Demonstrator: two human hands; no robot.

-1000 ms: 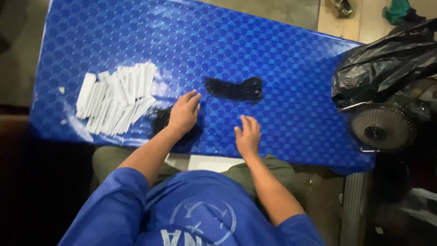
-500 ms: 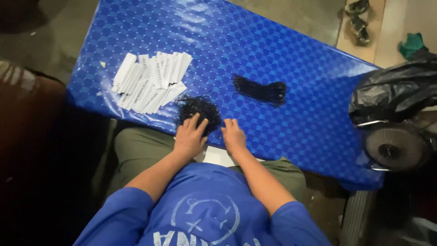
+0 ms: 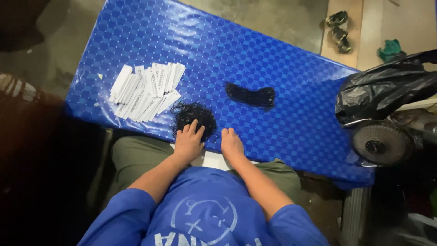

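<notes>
Left hand (image 3: 189,141) flat, fingers spread onto the loose black tangle (image 3: 193,116) at the near edge of the blue surface (image 3: 291,114). Right hand (image 3: 231,145) rests just beside it, fingers together, seemingly holding nothing. White strips (image 3: 145,91) lie fanned to the left; a tidier black bundle (image 3: 250,95) lies farther back.

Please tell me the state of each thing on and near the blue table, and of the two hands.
left hand: flat, fingers on the tangled black pile
right hand: flat on the table, holding nothing
tangled black pile: loose, heaped at the near edge
black bundle: gathered, lying apart, untouched
white paper strips: fanned out, overlapping
blue table cover: spread flat
black plastic bag: crumpled
fan: motion cannot be told
</notes>
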